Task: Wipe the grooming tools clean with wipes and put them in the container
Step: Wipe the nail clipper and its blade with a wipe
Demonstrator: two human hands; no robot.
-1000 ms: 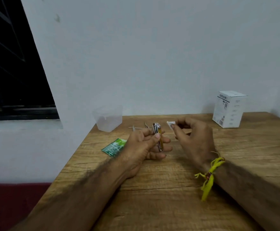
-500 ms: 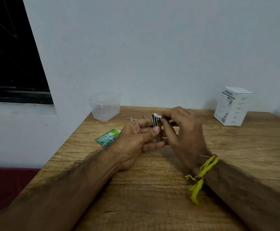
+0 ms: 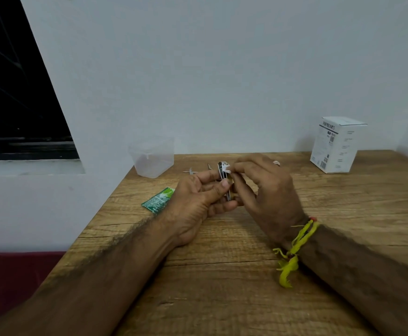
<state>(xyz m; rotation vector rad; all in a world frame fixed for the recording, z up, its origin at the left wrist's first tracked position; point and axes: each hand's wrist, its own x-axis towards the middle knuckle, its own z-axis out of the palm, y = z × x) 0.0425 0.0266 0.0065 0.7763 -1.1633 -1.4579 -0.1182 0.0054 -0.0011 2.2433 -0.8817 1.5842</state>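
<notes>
The left hand [image 3: 198, 202] pinches a small shiny metal nail clipper [image 3: 225, 180] by its sides, out in front of the clear plastic tub [image 3: 153, 157]. The right hand [image 3: 266, 187] pinches a tiny white wipe [image 3: 227, 169] on the clipper's top end. The clipper looks hard, light and slippery; the wipe looks soft and floppy.

My wooden table [image 3: 234, 299] carries a clear plastic container [image 3: 152, 157] at its far left corner, a green sachet [image 3: 158, 202], small metal tools [image 3: 191, 171] and a white box [image 3: 336, 144] far right.
</notes>
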